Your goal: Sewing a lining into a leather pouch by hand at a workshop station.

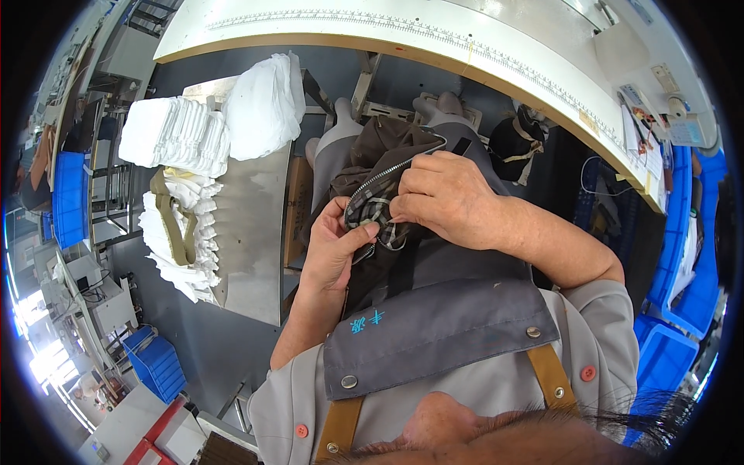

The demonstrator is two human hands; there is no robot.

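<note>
A dark brown garment (387, 143) lies bunched across my lap, over a grey apron. Along its opening a metal-toothed zipper (381, 177) curves round a dark checked lining (377, 211). My left hand (335, 244) is closed on the left edge of the garment, with its thumb pressed near the zipper's lower end. From the right, my right hand (446, 198) pinches the garment at the lining, fingers curled and knuckles up. Whatever lies between the right fingertips is too hidden to make out, apart from the cloth.
Left of my lap, a metal-topped stand (252, 209) carries stacked white fabric pieces (174, 136), a white bundle (265, 105) and an olive strap (184, 236). Ahead runs a white table edge (349, 27) with a ruler scale. Blue bins (657, 349) stand at right; another blue crate (155, 364) sits lower left.
</note>
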